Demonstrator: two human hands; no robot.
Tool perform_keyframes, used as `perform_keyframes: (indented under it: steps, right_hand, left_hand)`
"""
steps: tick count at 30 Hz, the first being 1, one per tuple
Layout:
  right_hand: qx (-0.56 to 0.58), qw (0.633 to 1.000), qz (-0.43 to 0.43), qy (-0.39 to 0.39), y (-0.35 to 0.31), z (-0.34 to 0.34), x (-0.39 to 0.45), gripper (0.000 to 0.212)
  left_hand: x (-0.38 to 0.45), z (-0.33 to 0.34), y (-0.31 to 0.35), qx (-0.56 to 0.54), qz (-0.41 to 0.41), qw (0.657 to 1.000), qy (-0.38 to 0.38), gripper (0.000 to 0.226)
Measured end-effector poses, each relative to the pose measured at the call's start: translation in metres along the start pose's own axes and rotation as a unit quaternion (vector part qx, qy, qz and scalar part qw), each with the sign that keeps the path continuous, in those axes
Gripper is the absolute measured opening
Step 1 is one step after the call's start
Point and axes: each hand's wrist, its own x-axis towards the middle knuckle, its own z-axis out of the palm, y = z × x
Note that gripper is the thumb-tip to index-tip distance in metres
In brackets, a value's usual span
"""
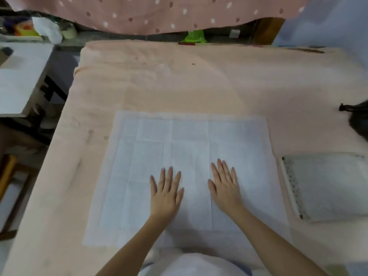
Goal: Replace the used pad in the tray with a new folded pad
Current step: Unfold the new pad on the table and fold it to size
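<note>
Nearest the person, both palms lie flat on the pad, which is spread open on the table close to its near edge. The left hand rests with fingers straight and slightly fanned, gripping nothing; the right hand lies just beside it, likewise flat with straight fingers and holding nothing. Crease lines cross the pad in a grid, so it looks freshly unfolded and is being smoothed or readied for folding.

At the table's right edge, near the pad's right side but apart from it, sits the tray, with a pale speckled sheet in it; whether that is the used pad I cannot tell for certain.

My reading is that the new pad is at the folding step. The next move likely calls for lifting one edge and bringing it over along a crease, so the pad is sized to the tray.

Farther off, a dotted cloth hangs beyond the far edge.
</note>
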Motion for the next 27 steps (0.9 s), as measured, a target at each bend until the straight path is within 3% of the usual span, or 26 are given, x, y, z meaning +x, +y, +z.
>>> perform_keyframes:
  steps: [9, 15, 20, 24, 27]
  right_hand:
    - [-0.005, 1.0, 0.001, -0.02, 0.013, 0.007, 0.018, 0.062]
    - [-0.019, 1.0, -0.001, -0.01, 0.003, 0.01, 0.01, 0.06]
    - [0.006, 1.0, -0.008, -0.024, -0.019, 0.021, -0.024, 0.061]
    - [0.008, 0.999, 0.02, -0.041, 0.009, 0.021, -0.032, 0.061]
    - [0.031, 0.996, -0.013, -0.078, 0.034, 0.015, -0.032, 0.061]
  left_hand:
    - [0.012, 0.003, 0.0, -0.006, -0.016, 1.0, 0.006, 0.057]
    - [-0.006, 0.005, 0.014, -0.041, 0.081, 0.995, 0.04, 0.053]
    - [-0.021, 0.013, 0.017, -0.037, 0.035, 0.998, 0.022, 0.058]
    - [-0.036, 0.011, -0.007, -0.053, -0.013, 0.998, 0.038, 0.061]
    - [-0.052, 0.011, -0.023, -0.057, -0.038, 0.995, 0.068, 0.062]
